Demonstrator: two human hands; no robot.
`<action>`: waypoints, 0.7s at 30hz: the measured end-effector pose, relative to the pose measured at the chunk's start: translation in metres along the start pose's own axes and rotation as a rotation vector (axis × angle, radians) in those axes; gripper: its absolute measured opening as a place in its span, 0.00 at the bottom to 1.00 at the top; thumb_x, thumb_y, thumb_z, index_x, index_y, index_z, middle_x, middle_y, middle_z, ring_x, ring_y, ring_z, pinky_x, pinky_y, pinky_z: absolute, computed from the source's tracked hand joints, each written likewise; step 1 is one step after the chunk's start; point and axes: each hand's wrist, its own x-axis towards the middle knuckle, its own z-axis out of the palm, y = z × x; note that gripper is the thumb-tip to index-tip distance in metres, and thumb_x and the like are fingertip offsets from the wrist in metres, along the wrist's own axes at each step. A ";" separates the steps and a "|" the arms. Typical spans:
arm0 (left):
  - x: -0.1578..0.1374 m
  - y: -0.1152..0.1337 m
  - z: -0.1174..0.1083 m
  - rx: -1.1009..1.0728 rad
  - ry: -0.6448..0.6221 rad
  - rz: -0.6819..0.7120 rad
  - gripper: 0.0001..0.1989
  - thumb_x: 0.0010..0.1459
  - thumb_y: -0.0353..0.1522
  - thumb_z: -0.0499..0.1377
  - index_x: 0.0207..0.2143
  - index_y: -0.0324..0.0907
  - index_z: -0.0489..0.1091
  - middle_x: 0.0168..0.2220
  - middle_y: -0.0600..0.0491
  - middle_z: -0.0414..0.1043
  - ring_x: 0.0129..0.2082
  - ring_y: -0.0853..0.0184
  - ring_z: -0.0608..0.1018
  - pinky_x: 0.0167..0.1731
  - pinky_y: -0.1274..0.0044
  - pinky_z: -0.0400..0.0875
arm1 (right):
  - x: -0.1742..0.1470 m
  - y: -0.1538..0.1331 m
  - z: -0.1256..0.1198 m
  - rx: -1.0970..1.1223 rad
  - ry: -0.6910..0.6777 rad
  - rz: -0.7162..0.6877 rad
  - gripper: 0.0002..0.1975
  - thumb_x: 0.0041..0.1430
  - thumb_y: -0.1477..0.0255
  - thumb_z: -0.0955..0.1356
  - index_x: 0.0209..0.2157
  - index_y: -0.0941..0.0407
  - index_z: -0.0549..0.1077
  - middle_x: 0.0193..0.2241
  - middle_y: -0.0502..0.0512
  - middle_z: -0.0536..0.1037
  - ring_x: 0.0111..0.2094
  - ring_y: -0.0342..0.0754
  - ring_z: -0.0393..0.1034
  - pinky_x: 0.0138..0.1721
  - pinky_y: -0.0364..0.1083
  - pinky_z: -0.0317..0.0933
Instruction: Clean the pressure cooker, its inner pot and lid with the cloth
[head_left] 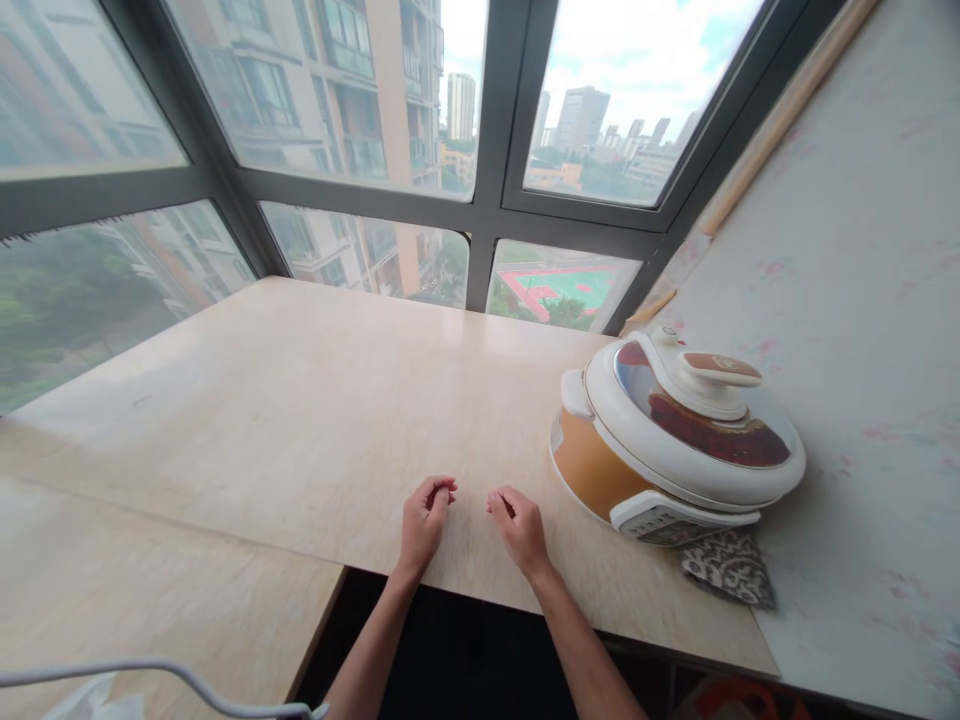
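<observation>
My left hand [427,520] rests over the front part of the pale wooden tabletop [360,400], its fingers curled in loosely and nothing visible in them. Across a small gap, my right hand [517,525] is curled the same way, also with nothing to be seen in it. The two hands are apart, thumbs facing inward. Nearest to the right hand stands an orange-and-white electric cooker [622,460] with a closed lid [720,420], glass in part and topped by a handle. Its control panel faces the front.
A folded patterned cloth [727,568] lies partly beneath the cooker, beside the flowered wall [862,400]. Dark window frames [491,150] border the table's back and left. At lower left, a white cable [150,665] crosses another board [187,600] near some white crumpled material [94,700].
</observation>
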 end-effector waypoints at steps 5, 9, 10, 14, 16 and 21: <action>0.002 -0.001 0.001 0.037 -0.018 0.017 0.13 0.60 0.37 0.54 0.36 0.39 0.75 0.34 0.48 0.78 0.32 0.64 0.80 0.35 0.72 0.75 | 0.000 0.003 0.000 0.026 0.005 0.006 0.20 0.69 0.62 0.61 0.26 0.58 0.72 0.24 0.52 0.73 0.27 0.45 0.64 0.31 0.43 0.54; 0.002 -0.001 0.001 0.050 -0.014 0.019 0.13 0.59 0.36 0.54 0.35 0.39 0.75 0.33 0.48 0.78 0.32 0.63 0.80 0.34 0.72 0.75 | 0.000 0.002 -0.002 0.057 -0.010 0.019 0.21 0.69 0.61 0.62 0.27 0.58 0.72 0.25 0.52 0.74 0.27 0.45 0.65 0.31 0.43 0.55; 0.002 -0.001 0.001 0.050 -0.012 0.016 0.13 0.59 0.37 0.54 0.35 0.39 0.75 0.33 0.48 0.78 0.32 0.63 0.80 0.34 0.72 0.75 | 0.000 0.002 -0.002 0.064 -0.012 0.020 0.21 0.69 0.60 0.62 0.27 0.58 0.72 0.25 0.52 0.74 0.27 0.45 0.65 0.31 0.43 0.55; 0.002 0.000 0.003 0.051 0.004 0.008 0.12 0.59 0.37 0.54 0.34 0.40 0.75 0.33 0.48 0.78 0.31 0.63 0.80 0.33 0.73 0.75 | 0.000 0.000 -0.004 0.080 -0.009 0.019 0.20 0.68 0.61 0.62 0.26 0.58 0.72 0.25 0.52 0.74 0.27 0.45 0.66 0.31 0.43 0.56; 0.002 0.000 0.003 0.052 0.007 0.005 0.12 0.59 0.37 0.55 0.35 0.40 0.75 0.33 0.49 0.78 0.31 0.63 0.80 0.33 0.73 0.75 | 0.000 -0.001 -0.005 0.087 -0.008 0.018 0.20 0.68 0.61 0.62 0.26 0.58 0.72 0.25 0.52 0.74 0.27 0.45 0.66 0.31 0.43 0.56; 0.001 0.001 0.003 0.057 0.006 0.004 0.12 0.59 0.37 0.55 0.35 0.40 0.75 0.34 0.49 0.79 0.31 0.64 0.80 0.33 0.73 0.75 | -0.001 -0.004 -0.006 0.097 -0.016 0.018 0.20 0.68 0.60 0.62 0.27 0.57 0.73 0.25 0.52 0.75 0.27 0.45 0.66 0.31 0.43 0.57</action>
